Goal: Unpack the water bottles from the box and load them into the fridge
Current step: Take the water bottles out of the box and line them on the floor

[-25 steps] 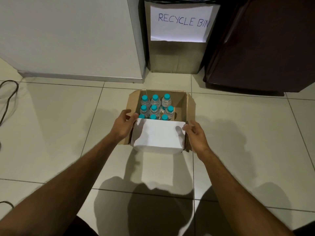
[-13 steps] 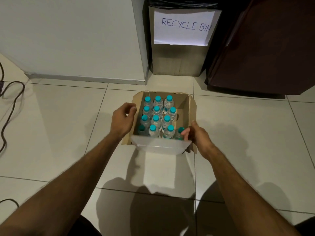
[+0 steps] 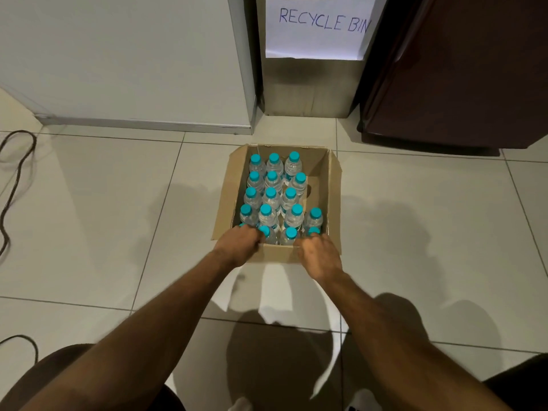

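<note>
Pale tiled floor (image 3: pixel 103 203), white fridge (image 3: pixel 124 60) at the back left, a cardboard bin w/ a paper sign (image 3: pixel 315 28) reading "RECYCLE BIN" next to it, dark brown cabinet (image 3: pixel 462 72) at the back right, black cable (image 3: pixel 14 179) lying at far left. The cardboard box (image 3: pixel 318 176) sits open on the floor, flaps out, w/ water bottles (image 3: pixel 271 200) upright inside in rows, teal caps up; empty gap along the box's right wall, beyond the right fingers. Left hand (image 3: pixel 238 246) is at the box's near-left corner, fingers curled down over the near wall into the box, just beside the teal cap of a front-row bottle; can't tell if they grip a bottle or the box edge. Right hand (image 3: pixel 318 252) is at the near-right corner, fingers bent down around a teal-capped bottle top (image 3: pixel 313 231), tips hidden, so the grip isn't certain. The other bottles stand past both sets of fingers, towards the bin.
</note>
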{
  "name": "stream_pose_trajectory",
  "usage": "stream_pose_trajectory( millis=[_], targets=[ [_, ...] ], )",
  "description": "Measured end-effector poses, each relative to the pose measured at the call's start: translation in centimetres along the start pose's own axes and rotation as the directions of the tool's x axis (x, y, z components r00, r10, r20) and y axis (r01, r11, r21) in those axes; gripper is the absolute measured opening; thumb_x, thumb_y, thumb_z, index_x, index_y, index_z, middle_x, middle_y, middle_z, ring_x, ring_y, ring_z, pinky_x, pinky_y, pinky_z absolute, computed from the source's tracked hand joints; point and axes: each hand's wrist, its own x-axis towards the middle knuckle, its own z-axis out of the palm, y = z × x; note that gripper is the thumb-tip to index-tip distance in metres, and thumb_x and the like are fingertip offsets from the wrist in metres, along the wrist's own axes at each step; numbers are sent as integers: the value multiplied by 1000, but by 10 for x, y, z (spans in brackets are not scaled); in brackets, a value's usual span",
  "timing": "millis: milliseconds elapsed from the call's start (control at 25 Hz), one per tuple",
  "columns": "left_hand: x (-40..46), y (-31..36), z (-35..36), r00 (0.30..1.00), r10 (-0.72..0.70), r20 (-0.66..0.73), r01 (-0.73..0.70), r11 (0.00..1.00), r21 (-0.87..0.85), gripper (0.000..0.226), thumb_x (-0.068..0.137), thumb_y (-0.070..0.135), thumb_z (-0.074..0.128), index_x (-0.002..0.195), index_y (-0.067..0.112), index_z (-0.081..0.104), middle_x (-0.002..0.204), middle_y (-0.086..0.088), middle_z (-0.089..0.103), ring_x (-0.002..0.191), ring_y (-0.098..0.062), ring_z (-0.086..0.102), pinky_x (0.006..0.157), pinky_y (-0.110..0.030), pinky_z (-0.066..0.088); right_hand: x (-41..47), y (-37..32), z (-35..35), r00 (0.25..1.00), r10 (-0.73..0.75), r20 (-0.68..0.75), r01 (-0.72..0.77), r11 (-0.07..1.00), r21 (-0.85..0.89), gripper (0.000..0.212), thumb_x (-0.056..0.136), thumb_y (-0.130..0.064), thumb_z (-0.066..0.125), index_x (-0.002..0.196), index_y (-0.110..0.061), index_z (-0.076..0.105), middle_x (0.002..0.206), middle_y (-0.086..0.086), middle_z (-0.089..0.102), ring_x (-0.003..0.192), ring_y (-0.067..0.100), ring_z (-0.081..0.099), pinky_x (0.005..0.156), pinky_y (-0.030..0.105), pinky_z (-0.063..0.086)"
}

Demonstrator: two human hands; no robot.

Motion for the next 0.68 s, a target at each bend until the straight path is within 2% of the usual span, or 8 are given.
stream_pose_trajectory(
  millis=[80, 200, 400, 520, 680],
  targets=[
    [-2, 4, 4, 999, 18, -27, -17, 999, 47, 16, 99, 25, 54, 112, 19, 61, 113, -4, 64, 98, -20, 61, 83, -32, 53, -3, -2, 1, 1000, 24, -7, -24, 1000, -4, 30, 94, -21, 66, 124, -20, 64, 113, 7, 67, 103, 25, 60, 86, 34, 52],
    [-11, 6, 7, 998, 52, -22, -50, 995, 83, 16, 100, 27, 53, 111, 17, 60, 109, -4, 63, 95, -18, 60, 81, -30, 50, -12, -3, 3, 1000, -23, 22, 23, 1000, -17, 29, 93, -22, 68, 122, -19, 65, 109, 6, 67, 98, 23, 63, 82, 32, 55],
    [-37, 15, 14, 988, 117, 99, -124, 990, 68, 9, 97, 26, 56, 99, 18, 62, 98, -1, 65, 84, -15, 59, 73, -27, 49, -47, -9, 4, 992, -38, 122, 32, 998, 46, 22, 93, -25, 65, 114, -21, 68, 104, 3, 67, 89, 20, 65, 79, 33, 58],
    [-51, 25, 21, 977, 122, 176, -118, 993, -32, 10, 94, 22, 57, 88, 18, 63, 85, 1, 64, 75, -12, 58, 70, -26, 51, -70, -10, 4, 977, -56, 205, 45, 997, 59, 20, 94, -26, 62, 113, -21, 67, 102, 1, 67, 88, 19, 64, 80, 33, 57],
    [-57, 31, 29, 953, 160, 256, -138, 985, -103, 7, 91, 21, 58, 84, 22, 60, 80, 5, 59, 75, -12, 56, 73, -29, 51, -84, -9, 4, 958, -93, 271, 80, 995, 58, 21, 94, -29, 57, 111, -22, 66, 101, 1, 67, 89, 19, 62, 82, 36, 55]
  ],
)
